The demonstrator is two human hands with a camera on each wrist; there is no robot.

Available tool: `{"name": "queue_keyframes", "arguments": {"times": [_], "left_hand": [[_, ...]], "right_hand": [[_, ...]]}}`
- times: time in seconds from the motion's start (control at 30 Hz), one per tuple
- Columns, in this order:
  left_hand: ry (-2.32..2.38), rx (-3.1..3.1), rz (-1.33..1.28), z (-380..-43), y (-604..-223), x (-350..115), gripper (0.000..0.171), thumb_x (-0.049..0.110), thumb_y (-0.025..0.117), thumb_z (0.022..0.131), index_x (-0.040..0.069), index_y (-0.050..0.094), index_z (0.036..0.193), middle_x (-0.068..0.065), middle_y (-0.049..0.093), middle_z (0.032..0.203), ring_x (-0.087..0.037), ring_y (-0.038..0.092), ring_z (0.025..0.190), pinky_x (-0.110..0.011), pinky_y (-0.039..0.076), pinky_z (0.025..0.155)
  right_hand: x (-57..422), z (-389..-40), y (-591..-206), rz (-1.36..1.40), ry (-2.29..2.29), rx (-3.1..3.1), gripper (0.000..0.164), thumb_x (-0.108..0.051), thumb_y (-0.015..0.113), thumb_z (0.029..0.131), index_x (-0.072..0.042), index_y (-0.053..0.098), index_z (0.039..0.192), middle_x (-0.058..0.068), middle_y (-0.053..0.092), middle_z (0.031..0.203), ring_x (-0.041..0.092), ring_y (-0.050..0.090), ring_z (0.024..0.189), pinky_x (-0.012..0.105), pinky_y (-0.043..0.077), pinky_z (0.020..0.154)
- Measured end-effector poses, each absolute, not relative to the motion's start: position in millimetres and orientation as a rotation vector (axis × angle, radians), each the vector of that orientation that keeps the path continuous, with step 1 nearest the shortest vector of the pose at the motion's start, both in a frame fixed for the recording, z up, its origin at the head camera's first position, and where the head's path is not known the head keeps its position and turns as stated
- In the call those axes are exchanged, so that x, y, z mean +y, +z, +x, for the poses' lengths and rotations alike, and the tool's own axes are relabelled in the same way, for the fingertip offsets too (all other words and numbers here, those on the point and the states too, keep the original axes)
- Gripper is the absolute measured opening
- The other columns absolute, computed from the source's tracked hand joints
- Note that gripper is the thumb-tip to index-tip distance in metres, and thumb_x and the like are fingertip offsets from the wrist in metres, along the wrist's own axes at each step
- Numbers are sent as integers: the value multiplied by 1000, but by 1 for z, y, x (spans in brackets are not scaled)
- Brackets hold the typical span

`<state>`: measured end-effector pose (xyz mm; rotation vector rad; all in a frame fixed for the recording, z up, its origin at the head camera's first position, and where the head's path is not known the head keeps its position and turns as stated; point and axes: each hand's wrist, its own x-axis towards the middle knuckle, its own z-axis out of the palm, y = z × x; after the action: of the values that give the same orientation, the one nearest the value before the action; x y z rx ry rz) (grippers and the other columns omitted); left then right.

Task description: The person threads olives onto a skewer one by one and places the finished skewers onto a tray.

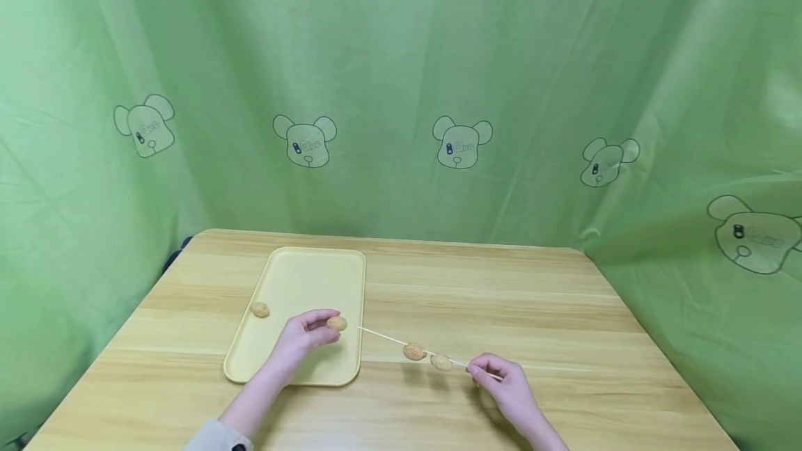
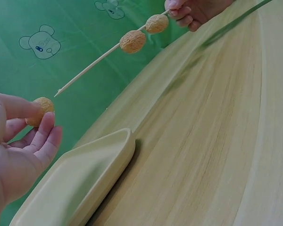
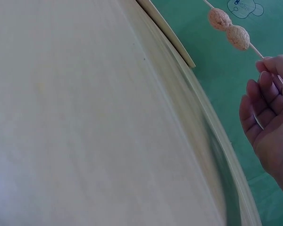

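Note:
My left hand (image 1: 303, 336) pinches a brown wrinkled ball (image 1: 337, 323) between thumb and fingers, above the right side of a pale yellow tray (image 1: 316, 277). My right hand (image 1: 506, 387) grips a thin wooden skewer (image 1: 383, 335) near its right end. Two similar balls, a left one (image 1: 413, 351) and a right one (image 1: 441, 362), are threaded on the skewer, close together nearer the right hand. In the left wrist view the pointed skewer tip (image 2: 57, 93) is just short of the held ball (image 2: 43, 107), with a small gap between them.
Another brown ball (image 1: 260, 310) lies on the tray by its left edge. The tray sits on the left part of a wood-grain table (image 1: 501, 298). Green curtains (image 1: 388, 75) with bear-head prints hang behind the table and along both sides.

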<state>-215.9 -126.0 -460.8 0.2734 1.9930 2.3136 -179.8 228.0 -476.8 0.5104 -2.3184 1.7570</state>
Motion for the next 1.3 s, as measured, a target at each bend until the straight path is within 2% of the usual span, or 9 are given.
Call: {"name": "queue_keyframes", "arguments": {"times": [0.1, 0.33, 0.63, 1.1, 1.3], "left_hand": [[2288, 2016, 312, -216, -461, -126, 46, -5, 61, 81, -20, 44, 121, -16, 63, 101, -17, 62, 88, -29, 52, 82], [2305, 2025, 286, -218, -462, -124, 43, -4, 59, 83, -19, 45, 122, -13, 63, 97, -20, 63, 82, -31, 53, 80], [2289, 2007, 300, -216, -460, -124, 45, -4, 59, 84, -19, 44, 123, -17, 63, 101, -13, 63, 79, -31, 53, 81], [2277, 1980, 347, -214, -463, -124, 45, -5, 57, 82, -19, 43, 123, -16, 62, 102, -15, 63, 84, -31, 52, 83], [2296, 1959, 396, -214, -463, -125, 45, -6, 56, 82, -20, 42, 122, -16, 62, 102, -14, 63, 85, -30, 52, 84]], "right_hand": [[228, -180, -477, 487, 1753, -2326, 7, 3, 61, 84, 8, 62, 80, 12, 58, 68, 8, 53, 64, 20, 47, 59], [227, -180, -476, 459, 1755, -2342, 7, 2, 61, 85, 6, 63, 80, 14, 57, 68, 8, 53, 64, 20, 48, 59], [227, -181, -475, 506, 1749, -2337, 7, 2, 60, 85, 8, 62, 80, 12, 58, 68, 7, 53, 64, 21, 48, 59], [228, -179, -476, 550, 1756, -2340, 7, 1, 60, 86, 3, 64, 81, 13, 57, 68, 6, 53, 64, 21, 48, 58], [228, -179, -476, 547, 1760, -2348, 8, 1, 60, 86, 6, 63, 81, 11, 58, 68, 5, 53, 64, 21, 48, 58]]}}
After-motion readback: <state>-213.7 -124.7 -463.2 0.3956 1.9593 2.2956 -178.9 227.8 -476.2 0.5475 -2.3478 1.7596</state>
